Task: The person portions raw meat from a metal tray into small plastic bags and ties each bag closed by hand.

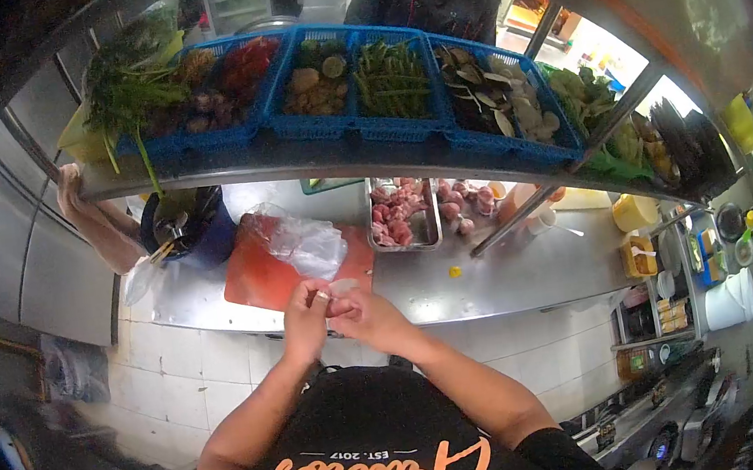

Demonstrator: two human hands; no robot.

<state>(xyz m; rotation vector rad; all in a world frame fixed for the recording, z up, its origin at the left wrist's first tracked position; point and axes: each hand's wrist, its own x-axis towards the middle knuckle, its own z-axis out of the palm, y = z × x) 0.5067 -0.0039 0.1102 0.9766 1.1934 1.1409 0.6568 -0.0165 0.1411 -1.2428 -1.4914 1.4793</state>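
Both hands meet over the front edge of the red cutting board (254,273). My left hand (308,314) is closed, its thumb and fingertips pinched together. Right beside it, my right hand (366,316) is also closed, with its fingertips against the left ones. A small pale, translucent piece (343,286) shows at the fingers; its kind is unclear, and which hand grips it is hidden. Just beyond the hands, a crumpled clear plastic bag (307,243) lies on the board. To its right stands a metal tray (408,248) of raw meat pieces (400,209).
Overhead, a metal shelf (330,163) carries blue baskets (316,128) of vegetables. More meat pieces (459,201) lie right of the tray. A dark blue bucket (216,226) with utensils stands left, near another person's arm (103,226). A slanted post (516,221) crosses the counter.
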